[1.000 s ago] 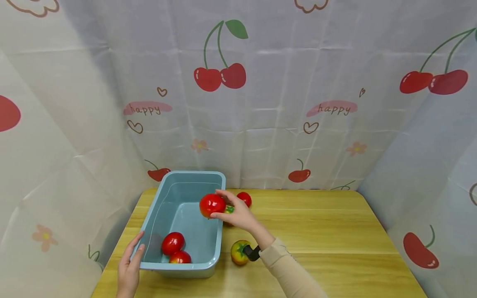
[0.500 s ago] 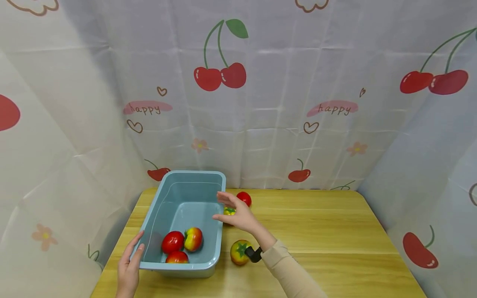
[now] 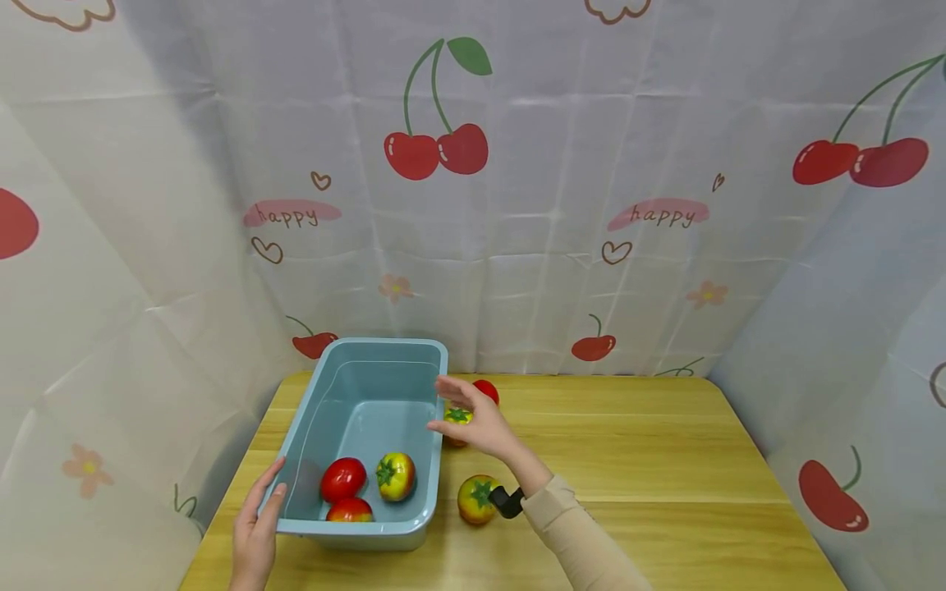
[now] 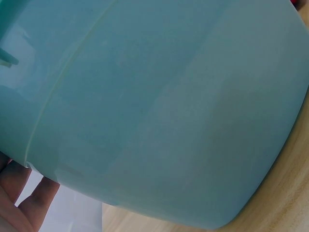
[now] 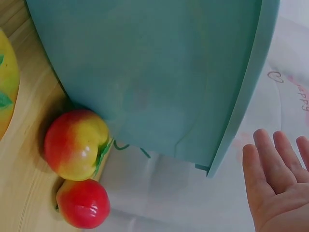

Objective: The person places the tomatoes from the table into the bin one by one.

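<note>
A blue plastic bin (image 3: 384,529) stands at the left of the table. My left hand (image 3: 254,525) grips its near-left rim, and in the left wrist view the fingers (image 4: 41,203) show at that rim. Inside lie two red tomatoes, one behind (image 3: 343,479) and one nearer (image 3: 351,510), plus a yellow-green tomato (image 3: 395,476) with a green leafy top. My right hand (image 3: 480,423) hovers over the right rim, thumb and fingers spread, holding nothing. Beneath and behind it, a yellow-red tomato (image 5: 77,145) and a red one (image 5: 83,204) sit beside the bin.
Another yellow-green tomato (image 3: 476,499) is on the wooden table (image 3: 650,460), right of the bin and near the black device (image 3: 507,501) on my right wrist. A white curtain (image 3: 517,271) with printed cherries closes off the back and sides.
My right hand has let go of a tomato, which dropped into the bin and rolled slightly right, its leafy top turning up. The hand has since shifted slightly right. The left hand stays put.
</note>
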A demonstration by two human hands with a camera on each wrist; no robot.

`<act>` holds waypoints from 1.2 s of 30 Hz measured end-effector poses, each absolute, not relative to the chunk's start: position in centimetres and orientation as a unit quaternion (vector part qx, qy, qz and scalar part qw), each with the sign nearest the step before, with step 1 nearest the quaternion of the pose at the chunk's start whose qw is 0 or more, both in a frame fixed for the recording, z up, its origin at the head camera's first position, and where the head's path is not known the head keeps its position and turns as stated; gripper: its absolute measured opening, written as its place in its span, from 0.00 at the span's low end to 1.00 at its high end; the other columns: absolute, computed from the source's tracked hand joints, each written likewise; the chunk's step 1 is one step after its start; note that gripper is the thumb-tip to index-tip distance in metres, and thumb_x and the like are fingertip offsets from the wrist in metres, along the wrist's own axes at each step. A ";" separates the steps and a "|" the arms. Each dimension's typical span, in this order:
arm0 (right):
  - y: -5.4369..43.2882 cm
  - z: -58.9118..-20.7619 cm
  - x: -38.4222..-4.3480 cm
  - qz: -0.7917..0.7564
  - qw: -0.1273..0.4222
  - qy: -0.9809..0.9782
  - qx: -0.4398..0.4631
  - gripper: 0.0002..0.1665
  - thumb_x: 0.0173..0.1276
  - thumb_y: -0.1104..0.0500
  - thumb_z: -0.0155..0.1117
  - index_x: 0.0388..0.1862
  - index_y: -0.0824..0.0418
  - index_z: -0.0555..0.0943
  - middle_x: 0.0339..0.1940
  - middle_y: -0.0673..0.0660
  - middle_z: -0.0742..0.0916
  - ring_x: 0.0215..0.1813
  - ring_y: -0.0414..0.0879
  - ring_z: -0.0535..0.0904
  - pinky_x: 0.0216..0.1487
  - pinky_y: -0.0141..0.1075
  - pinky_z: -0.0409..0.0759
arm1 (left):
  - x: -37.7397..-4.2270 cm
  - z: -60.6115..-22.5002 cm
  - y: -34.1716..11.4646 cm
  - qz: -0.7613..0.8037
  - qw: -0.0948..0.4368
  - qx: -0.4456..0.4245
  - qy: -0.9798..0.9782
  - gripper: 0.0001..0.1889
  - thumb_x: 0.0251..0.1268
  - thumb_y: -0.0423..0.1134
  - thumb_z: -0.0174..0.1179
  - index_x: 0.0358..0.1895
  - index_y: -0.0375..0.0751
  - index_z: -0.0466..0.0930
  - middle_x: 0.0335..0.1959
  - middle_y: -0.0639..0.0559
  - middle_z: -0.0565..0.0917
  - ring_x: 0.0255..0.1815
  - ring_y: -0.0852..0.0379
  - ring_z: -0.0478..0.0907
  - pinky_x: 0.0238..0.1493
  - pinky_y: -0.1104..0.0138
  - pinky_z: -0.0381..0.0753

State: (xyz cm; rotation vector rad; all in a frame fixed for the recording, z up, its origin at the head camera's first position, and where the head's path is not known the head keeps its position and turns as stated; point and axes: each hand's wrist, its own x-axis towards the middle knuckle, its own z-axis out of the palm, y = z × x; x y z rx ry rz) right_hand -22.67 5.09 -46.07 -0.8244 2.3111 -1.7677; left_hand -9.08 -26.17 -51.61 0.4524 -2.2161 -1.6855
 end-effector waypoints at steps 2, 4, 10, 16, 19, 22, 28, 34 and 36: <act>5.2 -46.1 -22.7 -0.586 0.059 0.760 -0.273 0.40 0.58 0.54 0.71 0.68 0.56 0.65 0.63 0.55 0.75 0.63 0.48 0.71 0.63 0.46 0.67 | -9.1 -51.6 -26.2 -0.589 0.154 0.160 -0.777 0.23 0.74 0.46 0.45 0.68 0.45 0.66 0.68 0.55 0.65 0.63 0.68 0.59 0.51 0.85 0.62; 5.2 -46.0 -22.8 -0.586 0.059 0.761 -0.271 0.40 0.58 0.55 0.71 0.68 0.57 0.65 0.63 0.56 0.75 0.63 0.50 0.70 0.63 0.47 0.66 | -9.1 -51.5 -26.2 -0.589 0.149 0.161 -0.778 0.23 0.74 0.46 0.45 0.68 0.46 0.65 0.68 0.54 0.64 0.64 0.67 0.59 0.51 0.84 0.61; 5.6 -44.9 -22.4 -0.592 0.064 0.758 -0.266 0.39 0.59 0.61 0.70 0.68 0.64 0.64 0.63 0.65 0.73 0.64 0.59 0.68 0.64 0.52 0.63 | -9.2 -51.5 -26.2 -0.586 0.152 0.161 -0.780 0.22 0.74 0.46 0.45 0.68 0.44 0.66 0.68 0.53 0.65 0.64 0.67 0.59 0.50 0.85 0.62; 6.3 -43.5 -21.9 -0.592 0.067 0.761 -0.257 0.39 0.60 0.62 0.69 0.67 0.70 0.63 0.63 0.70 0.72 0.64 0.61 0.67 0.64 0.52 0.63 | -9.2 -51.5 -26.2 -0.586 0.156 0.161 -0.779 0.22 0.74 0.45 0.45 0.67 0.44 0.66 0.67 0.55 0.66 0.63 0.68 0.60 0.50 0.85 0.62; 6.7 -43.9 -22.0 -0.587 0.064 0.770 -0.242 0.40 0.59 0.61 0.70 0.67 0.69 0.63 0.63 0.68 0.72 0.64 0.61 0.67 0.63 0.50 0.65 | -9.2 -51.5 -26.2 -0.585 0.150 0.165 -0.780 0.22 0.74 0.46 0.45 0.68 0.44 0.66 0.68 0.55 0.65 0.64 0.68 0.59 0.51 0.85 0.62; 7.2 -44.6 -22.4 -0.587 0.061 0.775 -0.226 0.41 0.57 0.60 0.72 0.67 0.65 0.65 0.64 0.64 0.73 0.64 0.59 0.68 0.63 0.48 0.66 | -9.2 -51.5 -26.2 -0.584 0.145 0.167 -0.781 0.23 0.74 0.46 0.44 0.68 0.45 0.65 0.68 0.55 0.65 0.64 0.67 0.58 0.52 0.85 0.61; 8.4 -46.1 -23.5 -0.578 0.052 0.788 -0.206 0.43 0.55 0.57 0.73 0.67 0.64 0.65 0.63 0.63 0.74 0.63 0.59 0.69 0.62 0.49 0.67 | -9.2 -51.5 -26.2 -0.585 0.150 0.164 -0.780 0.23 0.75 0.46 0.44 0.68 0.44 0.66 0.68 0.56 0.65 0.64 0.67 0.59 0.51 0.85 0.61; 9.5 -47.6 -24.5 -0.565 0.044 0.805 -0.178 0.41 0.56 0.58 0.72 0.67 0.64 0.66 0.62 0.62 0.75 0.62 0.58 0.71 0.61 0.49 0.68 | -9.2 -51.5 -26.2 -0.585 0.150 0.167 -0.779 0.23 0.75 0.46 0.44 0.68 0.43 0.66 0.68 0.55 0.65 0.64 0.66 0.59 0.51 0.85 0.61; 9.9 -48.9 -25.2 -0.569 0.040 0.804 -0.169 0.41 0.56 0.58 0.73 0.67 0.63 0.66 0.62 0.62 0.75 0.61 0.58 0.71 0.61 0.50 0.68 | -9.2 -51.5 -26.1 -0.586 0.150 0.167 -0.779 0.23 0.75 0.46 0.44 0.68 0.43 0.66 0.68 0.56 0.65 0.64 0.66 0.59 0.51 0.85 0.61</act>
